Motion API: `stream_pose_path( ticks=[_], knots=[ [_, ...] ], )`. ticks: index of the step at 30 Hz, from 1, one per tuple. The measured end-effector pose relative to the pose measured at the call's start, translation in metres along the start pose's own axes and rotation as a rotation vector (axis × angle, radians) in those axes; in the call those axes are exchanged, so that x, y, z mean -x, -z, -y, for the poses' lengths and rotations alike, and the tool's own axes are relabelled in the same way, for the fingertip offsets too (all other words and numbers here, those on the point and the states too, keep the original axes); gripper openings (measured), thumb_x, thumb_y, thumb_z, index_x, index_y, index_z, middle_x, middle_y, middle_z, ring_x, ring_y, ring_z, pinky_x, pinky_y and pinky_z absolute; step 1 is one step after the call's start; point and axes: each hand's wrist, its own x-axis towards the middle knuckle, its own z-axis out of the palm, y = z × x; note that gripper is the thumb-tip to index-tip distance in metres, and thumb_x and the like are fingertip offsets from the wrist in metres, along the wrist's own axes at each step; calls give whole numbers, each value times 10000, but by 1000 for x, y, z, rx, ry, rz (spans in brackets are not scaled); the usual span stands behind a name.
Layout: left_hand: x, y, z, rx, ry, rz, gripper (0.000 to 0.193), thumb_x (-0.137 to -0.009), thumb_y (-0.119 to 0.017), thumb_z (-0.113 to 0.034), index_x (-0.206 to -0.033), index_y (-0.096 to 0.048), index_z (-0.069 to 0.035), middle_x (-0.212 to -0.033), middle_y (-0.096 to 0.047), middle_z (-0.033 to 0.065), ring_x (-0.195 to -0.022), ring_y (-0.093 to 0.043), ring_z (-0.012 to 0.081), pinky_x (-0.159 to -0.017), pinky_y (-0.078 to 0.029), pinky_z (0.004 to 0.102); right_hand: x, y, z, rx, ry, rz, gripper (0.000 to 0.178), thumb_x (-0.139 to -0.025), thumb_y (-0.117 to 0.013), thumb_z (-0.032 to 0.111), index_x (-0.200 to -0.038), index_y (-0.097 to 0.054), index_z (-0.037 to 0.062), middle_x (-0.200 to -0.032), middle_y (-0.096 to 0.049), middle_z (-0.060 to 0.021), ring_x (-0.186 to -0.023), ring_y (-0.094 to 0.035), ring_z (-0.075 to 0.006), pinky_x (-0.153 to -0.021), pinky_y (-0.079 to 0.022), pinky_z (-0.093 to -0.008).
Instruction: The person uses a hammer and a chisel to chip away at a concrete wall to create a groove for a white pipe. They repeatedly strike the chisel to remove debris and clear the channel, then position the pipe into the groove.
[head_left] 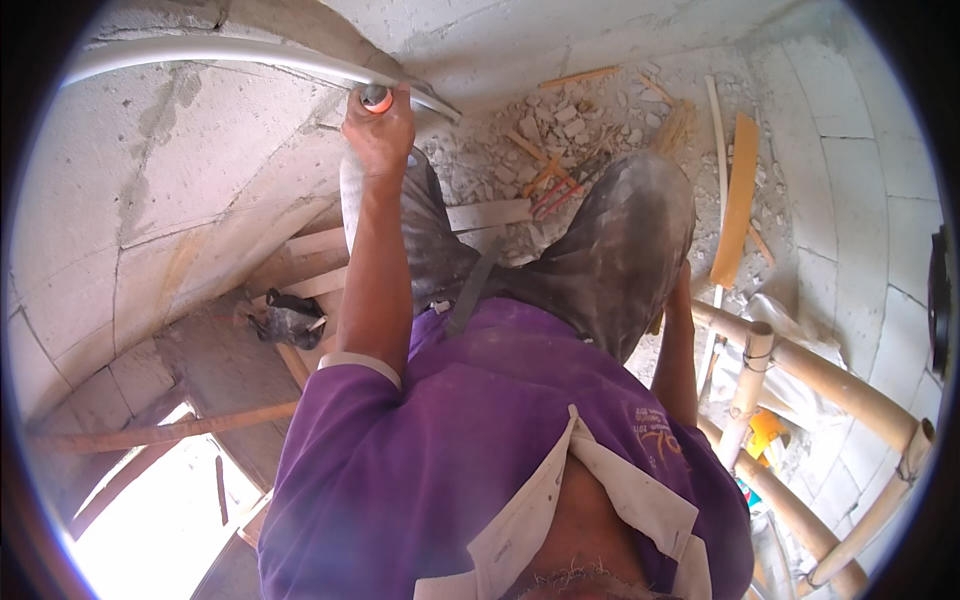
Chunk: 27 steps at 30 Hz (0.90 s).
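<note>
My left hand (378, 140) is wrapped round a short handle with an orange-red and dark grey end (376, 97). The rest of that tool is hidden below my fist, so its kind does not show. Right behind the fist, a long white pipe (230, 52) runs along the pale block wall (210, 140). My right arm hangs down beside my right knee, by a bamboo rail. Of my right hand (684, 285) only a little shows past the knee; its fingers are hidden.
Broken rubble (570, 125) and wood scraps cover the floor ahead. A yellow-brown plank (737, 200) leans at the right. Bamboo scaffolding (840, 375) stands at my right, with an orange-yellow object (765, 435) behind it. A black bag (288, 318) lies on boards at left, near a bright opening (170, 500).
</note>
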Motion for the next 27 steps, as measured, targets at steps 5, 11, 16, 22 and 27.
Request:
stream_pose_path(
  ticks=[5,11,16,22,27],
  knots=[
    [3,20,-11,-65,32,-111,267,-778,-780,-175,-910,-647,17,-815,-699,159,-751,-675,241,-752,-527,354,-45,14,-20,391,303,-29,342,-970,-520,288,-1012,-662,-20,-755,-657,-86,-692,-607,-162,-578,-470,-386],
    [-18,73,-80,230,-285,-260,232,-875,-721,-34,-1044,-563,-33,-745,-623,51,-530,-536,88,-483,-434,239,-96,38,-78,499,348,-39,394,-967,-496,341,-1026,-681,-1,-813,-699,-151,-737,-669,-268,-608,-479,-457],
    [-62,140,-177,346,-449,-322,269,-875,-759,-95,-1062,-574,-37,-669,-582,37,-509,-530,99,-488,-424,234,-129,33,-118,551,404,25,445,-928,-533,383,-986,-675,-35,-844,-696,-222,-814,-678,-377,-675,-494,-489],
    [-114,207,-292,214,-551,-470,333,-845,-796,-182,-1080,-612,-34,-793,-645,43,-583,-563,78,-519,-455,220,-151,11,-141,1030,569,-62,316,-884,-590,292,-750,-685,22,-751,-666,-210,-744,-667,-368,-636,-481,-497],
    [-146,237,-344,-129,-602,-561,368,-785,-801,-177,-1054,-630,7,-739,-645,61,-566,-569,106,-508,-463,257,-140,2,-142,1026,594,-21,288,-864,-602,279,-764,-679,20,-781,-658,-195,-794,-661,-373,-684,-492,-491]
  ],
)
